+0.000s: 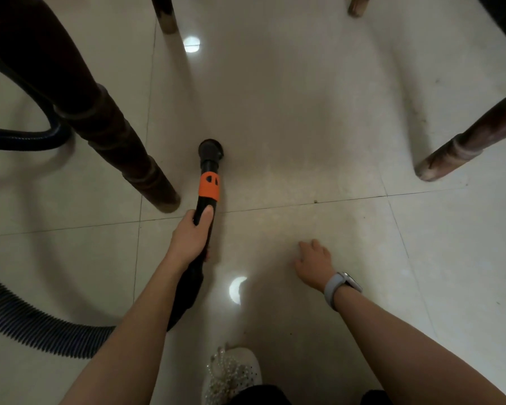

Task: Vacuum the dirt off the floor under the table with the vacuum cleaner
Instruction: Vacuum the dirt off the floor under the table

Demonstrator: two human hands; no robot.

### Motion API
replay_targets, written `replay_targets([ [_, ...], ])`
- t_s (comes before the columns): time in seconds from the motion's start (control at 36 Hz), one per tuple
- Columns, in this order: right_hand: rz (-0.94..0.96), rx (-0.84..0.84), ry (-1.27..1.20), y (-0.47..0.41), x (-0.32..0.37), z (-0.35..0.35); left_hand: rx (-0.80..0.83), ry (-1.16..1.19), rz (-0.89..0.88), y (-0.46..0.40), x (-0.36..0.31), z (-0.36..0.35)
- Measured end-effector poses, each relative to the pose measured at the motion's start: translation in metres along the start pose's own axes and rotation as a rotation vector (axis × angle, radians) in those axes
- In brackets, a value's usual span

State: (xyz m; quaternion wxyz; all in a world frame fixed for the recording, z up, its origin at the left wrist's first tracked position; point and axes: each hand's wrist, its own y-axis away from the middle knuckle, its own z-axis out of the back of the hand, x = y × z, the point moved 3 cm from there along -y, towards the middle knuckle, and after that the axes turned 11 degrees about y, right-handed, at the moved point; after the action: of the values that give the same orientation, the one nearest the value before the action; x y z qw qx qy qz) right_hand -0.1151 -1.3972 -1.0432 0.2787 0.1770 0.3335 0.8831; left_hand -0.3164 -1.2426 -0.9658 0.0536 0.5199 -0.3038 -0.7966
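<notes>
My left hand [192, 233] grips the black vacuum wand [207, 182], which has an orange band. Its round nozzle [211, 148] touches the pale tiled floor [289, 118] between the table legs. The ribbed dark hose [27, 320] curves off to the left behind my arm. My right hand [313, 263], with a grey watch on the wrist, hovers low over the floor with fingers loosely bent, holding nothing. A small dark speck of dirt [315, 201] lies on the grout line to the right of the wand.
Dark wooden table legs stand at left [123, 147], right [462, 150], and far back [165, 16]. Another loop of hose [27, 138] lies behind the left leg. My white beaded shoe [231, 372] is at the bottom.
</notes>
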Motion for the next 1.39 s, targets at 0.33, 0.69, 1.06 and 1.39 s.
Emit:
replay_targets([
  [0.33,-0.003,0.015,-0.011,0.017,-0.050,-0.003,0.282,-0.324,-0.130,0.002,-0.013,-0.089],
  [0.69,-0.451,-0.085,-1.613,-0.005,-0.068,0.075,0.793,-0.433,-0.084,0.047,-0.015,-0.173],
  [1.06,-0.440,-0.169,-1.600,-0.011,-0.081,0.137,0.632,-0.826,-0.345,0.023,-0.057,-0.166],
  [1.39,-0.355,-0.066,-1.582,-0.039,-0.073,0.156,0.511,-0.810,-0.284,0.009,-0.074,-0.204],
])
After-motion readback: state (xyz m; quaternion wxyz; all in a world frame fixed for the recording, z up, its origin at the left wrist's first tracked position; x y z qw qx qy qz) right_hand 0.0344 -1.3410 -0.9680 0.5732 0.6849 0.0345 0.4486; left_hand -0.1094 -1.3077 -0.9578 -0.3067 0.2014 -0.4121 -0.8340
